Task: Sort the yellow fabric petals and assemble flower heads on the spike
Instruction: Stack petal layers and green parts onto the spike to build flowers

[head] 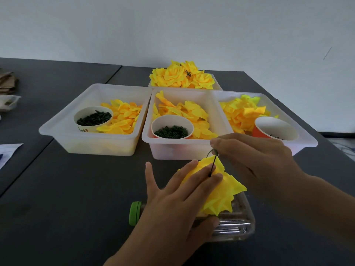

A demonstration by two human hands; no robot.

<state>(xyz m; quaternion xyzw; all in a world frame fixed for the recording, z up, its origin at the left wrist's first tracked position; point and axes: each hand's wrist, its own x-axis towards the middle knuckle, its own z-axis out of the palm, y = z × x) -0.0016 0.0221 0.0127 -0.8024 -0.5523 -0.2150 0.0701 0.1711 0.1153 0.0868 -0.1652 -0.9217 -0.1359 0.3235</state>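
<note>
A stack of yellow fabric petals sits threaded on a thin dark spike that rises from a clear plastic bottle lying on its side with a green cap. My left hand presses flat on the petals, fingers straight on either side of the spike. My right hand pinches a small green ring piece at the spike's tip. Three white tubs hold loose petals: left, middle, right.
Each tub holds a paper cup of small dark green pieces: left, middle, right. A back tub holds finished yellow flower heads. Papers and packets lie at the table's left edge.
</note>
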